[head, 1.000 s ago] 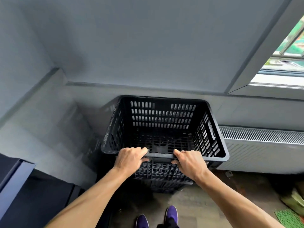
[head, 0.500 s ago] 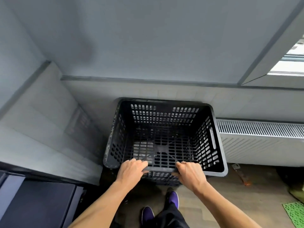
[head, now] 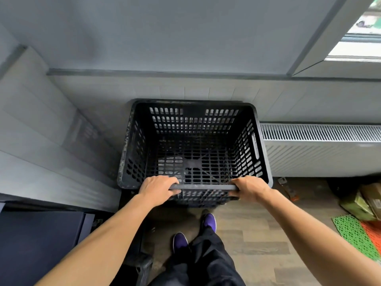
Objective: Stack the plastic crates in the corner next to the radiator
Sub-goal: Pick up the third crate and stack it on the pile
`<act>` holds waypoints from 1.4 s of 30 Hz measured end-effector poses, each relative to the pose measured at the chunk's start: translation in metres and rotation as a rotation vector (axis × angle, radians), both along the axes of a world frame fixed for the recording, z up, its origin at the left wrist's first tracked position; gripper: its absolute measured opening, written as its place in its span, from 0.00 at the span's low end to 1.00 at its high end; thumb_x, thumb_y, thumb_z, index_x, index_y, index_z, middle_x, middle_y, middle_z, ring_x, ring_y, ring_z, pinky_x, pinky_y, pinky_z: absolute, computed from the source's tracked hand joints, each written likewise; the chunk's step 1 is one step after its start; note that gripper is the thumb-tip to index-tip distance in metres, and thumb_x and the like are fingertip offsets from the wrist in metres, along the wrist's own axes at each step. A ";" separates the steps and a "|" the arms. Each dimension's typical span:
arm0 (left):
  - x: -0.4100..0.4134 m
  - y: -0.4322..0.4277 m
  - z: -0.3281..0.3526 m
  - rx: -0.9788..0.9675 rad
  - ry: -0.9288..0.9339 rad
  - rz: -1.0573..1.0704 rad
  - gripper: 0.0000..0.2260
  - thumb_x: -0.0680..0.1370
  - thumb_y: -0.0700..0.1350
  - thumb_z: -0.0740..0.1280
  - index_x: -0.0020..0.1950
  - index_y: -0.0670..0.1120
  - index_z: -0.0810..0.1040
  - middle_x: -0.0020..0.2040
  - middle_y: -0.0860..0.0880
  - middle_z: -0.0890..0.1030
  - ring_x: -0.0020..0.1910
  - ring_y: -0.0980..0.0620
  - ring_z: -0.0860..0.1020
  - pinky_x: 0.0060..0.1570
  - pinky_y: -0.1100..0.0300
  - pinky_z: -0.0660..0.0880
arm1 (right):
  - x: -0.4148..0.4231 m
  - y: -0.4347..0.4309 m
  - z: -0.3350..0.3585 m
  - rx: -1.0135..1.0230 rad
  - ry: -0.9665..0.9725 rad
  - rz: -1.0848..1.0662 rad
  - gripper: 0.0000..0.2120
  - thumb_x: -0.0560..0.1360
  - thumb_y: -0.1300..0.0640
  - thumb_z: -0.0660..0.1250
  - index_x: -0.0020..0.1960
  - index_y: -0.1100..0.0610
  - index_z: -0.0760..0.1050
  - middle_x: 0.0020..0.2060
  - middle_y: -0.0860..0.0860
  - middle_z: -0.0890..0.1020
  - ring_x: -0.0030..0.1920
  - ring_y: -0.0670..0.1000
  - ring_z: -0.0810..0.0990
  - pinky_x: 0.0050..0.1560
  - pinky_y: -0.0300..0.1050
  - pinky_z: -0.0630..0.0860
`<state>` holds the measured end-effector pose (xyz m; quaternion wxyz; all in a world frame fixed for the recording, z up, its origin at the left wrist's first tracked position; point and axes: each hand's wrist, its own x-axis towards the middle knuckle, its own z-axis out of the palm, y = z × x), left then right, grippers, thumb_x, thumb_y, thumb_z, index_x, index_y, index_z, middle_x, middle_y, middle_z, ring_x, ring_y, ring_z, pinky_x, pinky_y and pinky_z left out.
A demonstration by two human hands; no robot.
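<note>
Both hands [head: 158,187] [head: 250,187] grip slotted black plastic crate [head: 193,141] rim.

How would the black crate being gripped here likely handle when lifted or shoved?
The black crate is probably light for its size: walls and floor are slotted, and it is empty. Likely stiff, given the solid rim under the left hand and right hand. Its broad square shape should resist tipping.

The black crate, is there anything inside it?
Empty. Through the black crate only its bare slotted floor and walls show, nothing lying inside. The left hand and right hand grip its near rim.
</note>
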<state>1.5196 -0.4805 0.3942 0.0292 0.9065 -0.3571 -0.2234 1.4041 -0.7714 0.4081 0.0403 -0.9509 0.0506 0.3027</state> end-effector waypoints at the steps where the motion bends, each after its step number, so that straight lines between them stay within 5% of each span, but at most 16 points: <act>1: -0.003 -0.006 0.000 -0.019 0.002 -0.004 0.16 0.79 0.62 0.60 0.64 0.58 0.74 0.57 0.56 0.80 0.56 0.52 0.79 0.50 0.54 0.74 | -0.001 -0.001 0.000 -0.006 -0.006 0.004 0.17 0.77 0.41 0.63 0.60 0.49 0.76 0.52 0.52 0.82 0.55 0.57 0.81 0.48 0.49 0.75; 6: -0.018 -0.045 -0.002 -0.070 0.067 -0.047 0.07 0.81 0.54 0.61 0.54 0.56 0.77 0.46 0.54 0.81 0.43 0.51 0.79 0.37 0.56 0.68 | 0.002 0.002 0.008 0.007 -0.010 0.037 0.14 0.77 0.44 0.65 0.57 0.52 0.76 0.52 0.54 0.82 0.54 0.58 0.80 0.43 0.47 0.70; 15: -0.023 -0.050 0.001 -0.009 -0.042 -0.061 0.07 0.81 0.57 0.59 0.49 0.56 0.73 0.37 0.54 0.78 0.33 0.53 0.75 0.31 0.57 0.65 | -0.016 -0.021 0.008 0.061 -0.064 0.066 0.13 0.80 0.44 0.62 0.56 0.52 0.74 0.48 0.54 0.82 0.51 0.58 0.81 0.41 0.47 0.70; 21: -0.033 -0.053 -0.008 -0.029 -0.165 -0.040 0.05 0.81 0.55 0.60 0.51 0.55 0.72 0.39 0.55 0.76 0.37 0.53 0.75 0.40 0.54 0.72 | -0.017 -0.027 -0.001 0.087 -0.108 0.136 0.09 0.80 0.44 0.61 0.48 0.50 0.70 0.42 0.51 0.81 0.47 0.57 0.81 0.42 0.48 0.73; 24: -0.036 -0.056 -0.012 -0.035 -0.209 -0.017 0.05 0.81 0.54 0.61 0.52 0.55 0.73 0.42 0.54 0.75 0.40 0.50 0.75 0.44 0.53 0.67 | -0.019 -0.029 -0.007 0.075 -0.164 0.157 0.10 0.79 0.42 0.61 0.44 0.47 0.65 0.37 0.49 0.77 0.45 0.58 0.81 0.42 0.49 0.73; 28: -0.039 -0.058 -0.015 -0.032 -0.281 0.013 0.06 0.81 0.55 0.62 0.56 0.56 0.74 0.45 0.54 0.78 0.45 0.49 0.77 0.48 0.51 0.68 | -0.021 -0.025 -0.015 -0.040 -0.308 0.127 0.14 0.78 0.38 0.61 0.49 0.48 0.75 0.38 0.52 0.81 0.42 0.59 0.82 0.39 0.48 0.74; 33: -0.035 -0.063 -0.011 0.066 -0.273 0.049 0.10 0.78 0.62 0.62 0.47 0.57 0.76 0.36 0.54 0.78 0.37 0.49 0.77 0.37 0.56 0.71 | -0.026 -0.027 -0.023 -0.037 -0.414 0.160 0.19 0.75 0.33 0.62 0.50 0.48 0.76 0.33 0.49 0.77 0.34 0.56 0.76 0.36 0.47 0.72; 37: -0.031 -0.058 -0.011 0.074 -0.348 -0.017 0.09 0.80 0.57 0.62 0.46 0.54 0.77 0.29 0.54 0.73 0.30 0.50 0.74 0.29 0.59 0.67 | -0.023 -0.025 -0.021 -0.027 -0.449 0.185 0.20 0.76 0.34 0.60 0.49 0.50 0.76 0.33 0.48 0.75 0.38 0.58 0.80 0.36 0.47 0.70; 42: -0.026 -0.057 -0.009 0.038 -0.416 -0.050 0.11 0.80 0.56 0.62 0.48 0.51 0.76 0.27 0.53 0.69 0.29 0.47 0.72 0.30 0.58 0.66 | -0.019 -0.024 -0.020 -0.071 -0.508 0.200 0.20 0.77 0.35 0.59 0.50 0.51 0.76 0.33 0.51 0.76 0.38 0.59 0.81 0.35 0.47 0.68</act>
